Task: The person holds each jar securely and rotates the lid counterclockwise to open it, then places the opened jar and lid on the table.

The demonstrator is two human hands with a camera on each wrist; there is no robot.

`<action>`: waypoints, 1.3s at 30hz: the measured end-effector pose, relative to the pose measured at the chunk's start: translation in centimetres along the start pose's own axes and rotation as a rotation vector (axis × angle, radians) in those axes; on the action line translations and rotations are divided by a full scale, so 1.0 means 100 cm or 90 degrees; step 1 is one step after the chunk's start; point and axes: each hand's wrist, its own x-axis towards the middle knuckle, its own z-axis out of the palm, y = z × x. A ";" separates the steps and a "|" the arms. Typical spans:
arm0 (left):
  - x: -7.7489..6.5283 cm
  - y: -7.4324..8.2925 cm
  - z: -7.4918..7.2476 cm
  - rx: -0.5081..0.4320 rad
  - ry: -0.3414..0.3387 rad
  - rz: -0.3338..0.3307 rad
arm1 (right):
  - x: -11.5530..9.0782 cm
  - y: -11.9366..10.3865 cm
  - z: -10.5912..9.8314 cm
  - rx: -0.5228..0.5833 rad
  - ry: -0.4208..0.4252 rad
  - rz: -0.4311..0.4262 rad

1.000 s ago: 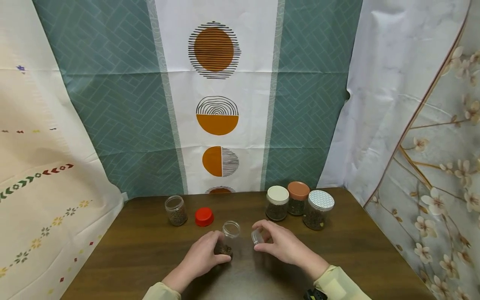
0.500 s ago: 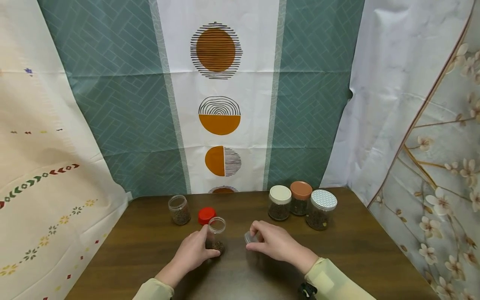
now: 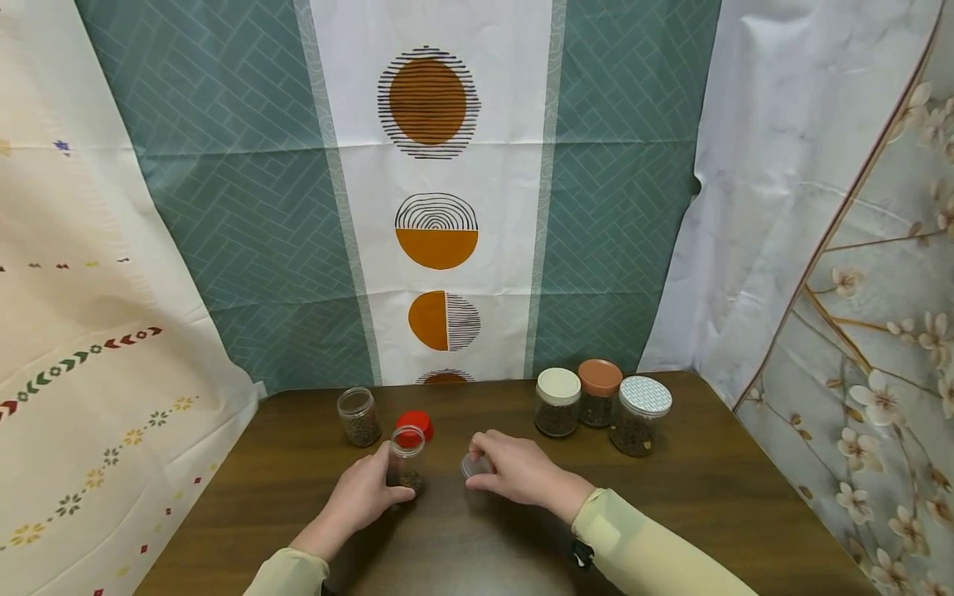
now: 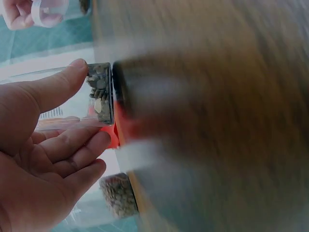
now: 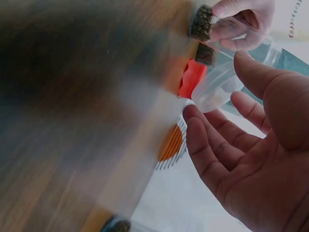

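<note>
1. The left hand [image 3: 359,490] was curled round a clear jar [image 3: 406,465], with the thumb on one side and the fingers on the other.
2. The clear jar stood about upright, in front of the person and a bit to the left. Its bottom was very close to the desk [image 3: 477,550], but I could not tell if it touched.
3. The jar had no lid on its top. A small heap of dark bits [image 4: 100,94] sat at its bottom, and the rest of the inside looked bare.
4. The right hand [image 3: 517,468] was partly closed and pinched a see-through round thing, most likely a clear lid [image 3: 475,466]. That lid was near the jar but well off its rim.
5. A red lid [image 3: 419,419] lay on the desk just behind the clear jar.
6. A back jar [image 3: 360,422] stood on the left with its top open and bits inside. It had no lid on, so it did not look finished.
7. On the right, three jars stood close together with lids on: the jar with the cream lid [image 3: 556,414], the jar with the orange lid [image 3: 595,409] and the jar with the patterned lid [image 3: 632,432]. Those three looked done.
8. So I would say the work was about halfway: three jars were shut, while two open jars and two loose lids seemed left over.
</note>
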 end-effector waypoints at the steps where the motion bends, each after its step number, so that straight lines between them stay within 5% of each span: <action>1: 0.000 -0.002 -0.001 0.000 0.000 -0.003 | 0.003 -0.001 0.002 -0.003 -0.003 0.000; 23: 0.002 -0.043 -0.020 0.012 0.013 -0.053 | 0.066 -0.040 0.035 -0.078 -0.076 0.004; 39: 0.003 -0.063 -0.031 0.006 0.014 -0.068 | 0.089 -0.057 0.049 -0.141 -0.099 -0.015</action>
